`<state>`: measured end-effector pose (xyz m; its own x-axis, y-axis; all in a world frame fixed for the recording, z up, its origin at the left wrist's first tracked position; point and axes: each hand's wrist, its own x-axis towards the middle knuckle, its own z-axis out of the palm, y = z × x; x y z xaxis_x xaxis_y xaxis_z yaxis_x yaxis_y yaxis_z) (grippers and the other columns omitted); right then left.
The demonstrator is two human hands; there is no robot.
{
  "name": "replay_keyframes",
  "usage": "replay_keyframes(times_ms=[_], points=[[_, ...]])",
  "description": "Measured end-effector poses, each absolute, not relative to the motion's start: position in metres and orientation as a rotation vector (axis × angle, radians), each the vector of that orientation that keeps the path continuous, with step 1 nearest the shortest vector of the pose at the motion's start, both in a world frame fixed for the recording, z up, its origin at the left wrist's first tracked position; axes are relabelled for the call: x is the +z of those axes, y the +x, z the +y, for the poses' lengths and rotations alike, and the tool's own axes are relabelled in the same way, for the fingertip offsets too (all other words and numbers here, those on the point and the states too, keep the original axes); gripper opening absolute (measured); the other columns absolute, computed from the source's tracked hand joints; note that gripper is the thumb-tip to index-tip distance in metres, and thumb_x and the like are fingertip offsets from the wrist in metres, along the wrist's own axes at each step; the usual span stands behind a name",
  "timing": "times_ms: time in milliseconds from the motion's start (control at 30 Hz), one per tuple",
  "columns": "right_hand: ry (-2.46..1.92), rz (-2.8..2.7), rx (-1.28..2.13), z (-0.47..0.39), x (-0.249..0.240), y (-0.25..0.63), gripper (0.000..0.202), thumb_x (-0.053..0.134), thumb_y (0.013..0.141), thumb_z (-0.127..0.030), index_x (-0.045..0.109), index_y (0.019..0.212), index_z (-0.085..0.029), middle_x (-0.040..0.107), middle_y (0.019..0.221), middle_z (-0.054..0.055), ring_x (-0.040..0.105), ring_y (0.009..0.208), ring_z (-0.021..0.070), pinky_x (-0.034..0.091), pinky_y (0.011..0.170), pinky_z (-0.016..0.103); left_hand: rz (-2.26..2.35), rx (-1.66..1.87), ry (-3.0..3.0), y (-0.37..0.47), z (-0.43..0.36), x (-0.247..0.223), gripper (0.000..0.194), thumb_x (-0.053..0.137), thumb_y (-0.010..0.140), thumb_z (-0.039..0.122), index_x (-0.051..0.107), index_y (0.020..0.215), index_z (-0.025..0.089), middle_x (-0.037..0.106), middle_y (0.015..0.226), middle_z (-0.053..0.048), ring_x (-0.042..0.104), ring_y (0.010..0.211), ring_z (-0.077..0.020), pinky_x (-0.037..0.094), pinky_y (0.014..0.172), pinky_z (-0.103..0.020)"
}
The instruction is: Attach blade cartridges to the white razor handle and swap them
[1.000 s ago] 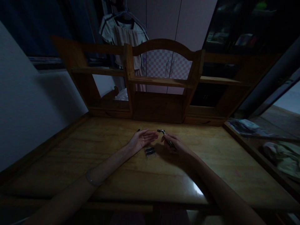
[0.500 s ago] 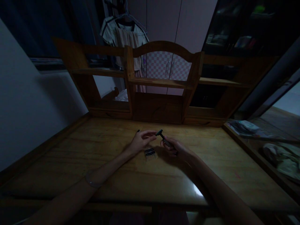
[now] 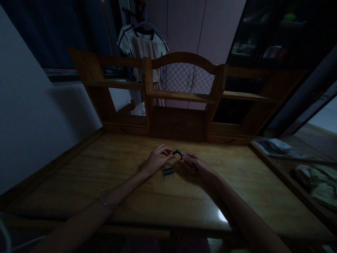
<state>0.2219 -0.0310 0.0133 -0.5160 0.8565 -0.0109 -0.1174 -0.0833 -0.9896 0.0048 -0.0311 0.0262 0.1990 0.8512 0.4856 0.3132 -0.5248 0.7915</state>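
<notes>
A dark razor (image 3: 178,152) is held above the desk, its head tilted toward the left. My right hand (image 3: 194,163) is closed round its handle. From the other side, my left hand (image 3: 158,160) reaches to the razor's head, thumb and fingertips pinched at its end; the exact contact is small and dim. On the desk just below lies a clear case (image 3: 168,172) with dark pieces in it that look like razor cartridges. Behind the left hand's knuckles, a small dark thing is mostly hidden.
The wooden desk (image 3: 126,207) has a shelf unit (image 3: 181,95) along its back. A wall (image 3: 68,116) borders the left side. On the right, a raised ledge (image 3: 284,175) runs along, with bags and cloth (image 3: 316,182) beyond it. Light is dim.
The razor has turned in my right hand, so its head now shows narrower and sits lower. My left hand stays near the head. The view has shifted slightly.
</notes>
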Motion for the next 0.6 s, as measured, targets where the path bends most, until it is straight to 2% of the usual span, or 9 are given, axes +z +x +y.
replay_keyframes(times_ms=[100,233,333,433,600], points=[[-0.894,-1.464,1.448,-0.03,0.017,0.225,0.028,0.056,0.082,-0.045,0.051,0.093,-0.019,0.052,0.059,-0.005,0.039,0.043,0.0074,0.027,0.039,0.018,1.121,1.274,1.921,0.004,-0.027,0.029,0.039,0.068,0.075,0.041,0.063,0.107,0.019,0.062,0.091,-0.004,0.059,0.081,-0.016,0.047,0.078,-0.028],[-0.958,-1.521,1.178,-0.031,0.024,0.235,0.031,0.054,0.082,-0.048,0.048,0.096,-0.021,0.063,0.068,-0.001,0.052,0.054,0.0123,0.037,0.047,0.02,1.166,1.176,2.039,0.006,-0.029,0.036,0.036,0.064,0.077,0.045,0.066,0.101,0.019,0.063,0.091,-0.005,0.059,0.086,-0.0185,0.045,0.082,-0.03],[-1.015,-1.536,1.027,-0.034,0.024,0.241,0.032,0.055,0.08,-0.049,0.049,0.093,-0.021,0.065,0.071,-0.001,0.054,0.056,0.0133,0.038,0.049,0.021,1.139,0.995,2.089,0.002,-0.041,0.036,0.041,0.069,0.07,0.047,0.067,0.101,0.02,0.063,0.099,-0.007,0.059,0.092,-0.0209,0.045,0.086,-0.032],[-1.062,-1.528,0.884,-0.035,0.025,0.24,0.034,0.054,0.08,-0.052,0.05,0.092,-0.02,0.067,0.071,0.001,0.053,0.053,0.0135,0.036,0.048,0.021,1.118,0.8,2.087,-0.008,-0.06,0.029,0.061,0.079,0.056,0.04,0.063,0.113,0.024,0.059,0.113,-0.007,0.057,0.101,-0.0236,0.045,0.091,-0.035],[-1.086,-1.591,0.597,-0.038,0.05,0.251,0.036,0.05,0.083,-0.053,0.054,0.09,-0.018,0.068,0.068,0.003,0.055,0.055,0.0146,0.038,0.054,0.023,1.166,0.817,2.138,-0.012,-0.086,0.021,0.059,0.073,0.063,0.031,0.058,0.12,0.022,0.057,0.119,-0.008,0.055,0.107,-0.0241,0.041,0.096,-0.035]])
